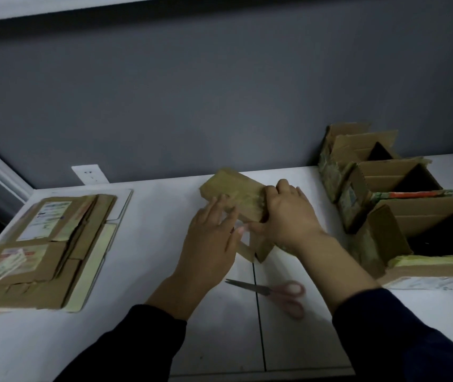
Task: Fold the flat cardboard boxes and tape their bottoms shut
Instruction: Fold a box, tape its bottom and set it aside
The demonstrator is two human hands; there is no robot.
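I hold a small cardboard box (pixel 233 193) on the white table (pixel 164 340), a little past the middle of my view, toward 12 o'clock. It lies tilted, its long side running from 10 o'clock to 4 o'clock, with loose brown flaps hanging under its near end. My left hand (pixel 210 241) lies flat against the box's near-left face, fingers straight and slightly spread, pressing on the cardboard without curling round it. My right hand (pixel 291 213) grips the box's right end: the fingers are bent over the top edge and the thumb reaches across toward my left fingertips. Whether tape is already on the bottom I cannot tell, as the picture is soft with blur. At 9 o'clock the stack of flat boxes (pixel 40 244) rests well apart from my hands, with paper labels on the upper ones. At 3 o'clock stand the opened boxes (pixel 401 205), set close together in a row, mouths up and flaps raised. The scissors (pixel 272 292), pink-handled and closed, lie at 6 o'clock of the box, between my two dark sleeves, blades pointing to 9 o'clock. A white wall socket (pixel 89 174) sits on the grey wall at 11 o'clock.
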